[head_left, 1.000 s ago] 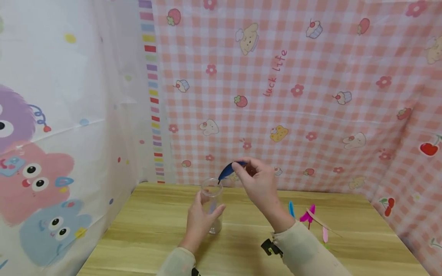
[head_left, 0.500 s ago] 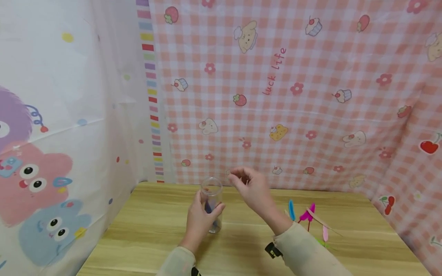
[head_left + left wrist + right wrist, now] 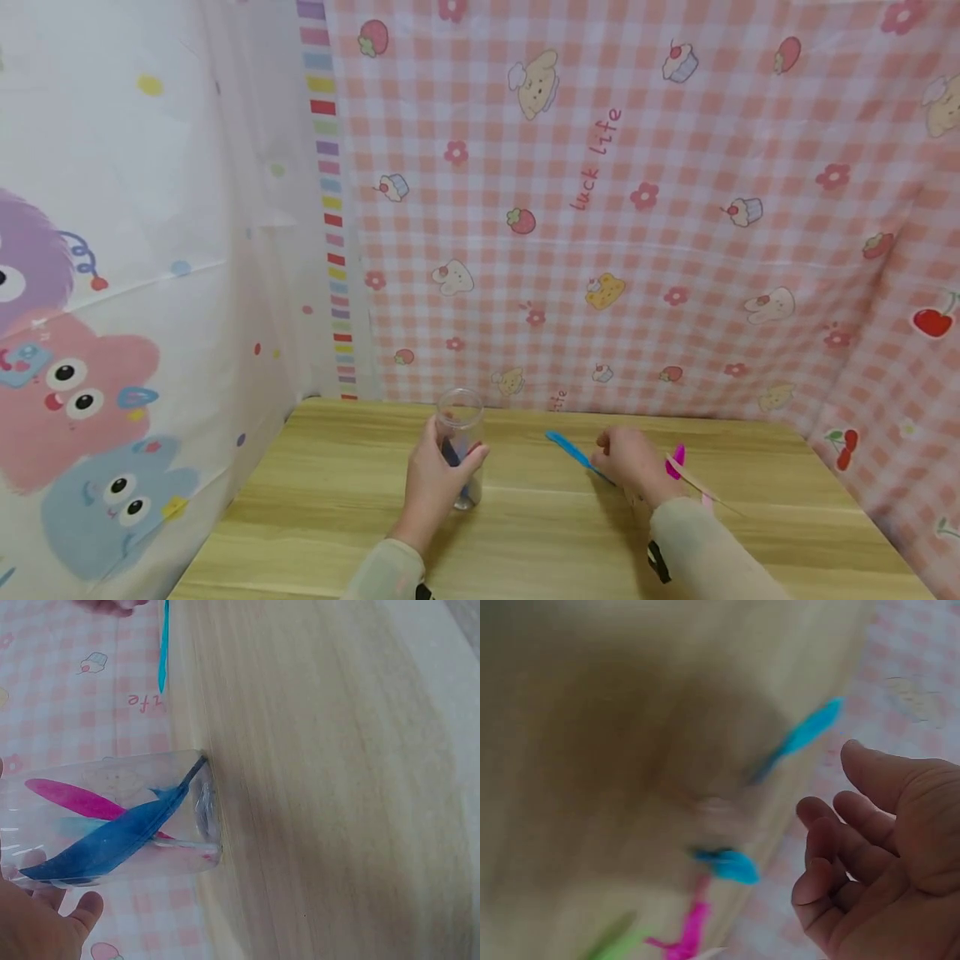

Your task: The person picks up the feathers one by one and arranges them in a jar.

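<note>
Currently, 2 hands are in view at a wooden table (image 3: pixel 540 533). The left hand (image 3: pixel 433 479) is clamped around the lower body of a clear jar (image 3: pixel 461 423), thumb on the near side. The jar is upright at left of centre, its mouth uncovered.

Contents, per the left wrist view: 1 dark blue feather (image 3: pixel 112 840) leaning across the jar with its quill end down at the base, 1 magenta feather (image 3: pixel 71 799) crossing behind it, and 1 pale turquoise feather (image 3: pixel 79 826) partly hidden.

The right hand (image 3: pixel 637 462) is low over the right part of the table, thumb and fingertips apart, fingers loosely bent; nothing is seen in its grasp. Nearest to it is 1 bright blue feather (image 3: pixel 567 448), lying between the right hand and the jar; the right wrist view shows it clear of the fingers.

Also on the table, that view records a second blue feather (image 3: pixel 733 867), a pink-magenta feather (image 3: pixel 695 922) and a green feather (image 3: pixel 615 941), all blurred. A tan strip (image 3: pixel 697 479) lies to the right of the right hand. A pink checked cloth (image 3: pixel 637 125) hangs behind.
</note>
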The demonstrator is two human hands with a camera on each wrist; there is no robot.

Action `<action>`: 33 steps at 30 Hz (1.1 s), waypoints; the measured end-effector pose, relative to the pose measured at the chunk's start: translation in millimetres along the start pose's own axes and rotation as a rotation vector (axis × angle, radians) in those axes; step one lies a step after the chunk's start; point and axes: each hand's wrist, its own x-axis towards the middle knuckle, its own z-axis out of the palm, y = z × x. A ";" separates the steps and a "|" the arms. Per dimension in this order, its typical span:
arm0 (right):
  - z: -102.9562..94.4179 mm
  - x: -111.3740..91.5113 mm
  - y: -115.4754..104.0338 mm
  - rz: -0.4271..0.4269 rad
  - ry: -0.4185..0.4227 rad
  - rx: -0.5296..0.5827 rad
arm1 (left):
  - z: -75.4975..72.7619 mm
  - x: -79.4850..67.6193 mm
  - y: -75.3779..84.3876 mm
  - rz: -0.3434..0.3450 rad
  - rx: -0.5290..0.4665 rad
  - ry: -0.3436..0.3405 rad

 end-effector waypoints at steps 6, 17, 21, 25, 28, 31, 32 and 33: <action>21.2 8.1 9.9 -0.038 0.010 0.012 | -0.9 -0.9 1.9 -0.029 0.001 -0.010; 44.6 11.0 -1.9 -0.152 0.042 0.077 | -0.9 -0.9 3.8 -0.042 -0.031 -0.016; 52.8 8.8 -13.8 -0.167 0.029 0.094 | -1.2 -0.6 4.3 -0.041 -0.035 -0.014; 56.8 3.1 -29.4 -0.181 -0.034 0.092 | -0.2 0.2 3.9 -0.038 -0.030 -0.015; 56.6 -1.8 -40.2 -0.228 -0.078 0.065 | -0.7 0.3 4.2 -0.037 -0.033 -0.021; 55.6 -6.2 -47.1 -0.258 -0.122 0.048 | -1.9 -0.6 5.0 -0.040 -0.037 -0.022; 54.9 -7.5 -48.8 -0.252 -0.140 0.050 | -2.2 -1.0 5.4 -0.039 -0.040 -0.022; 54.3 -8.5 -50.0 -0.244 -0.157 0.053 | -2.4 -1.3 5.4 -0.037 -0.039 -0.021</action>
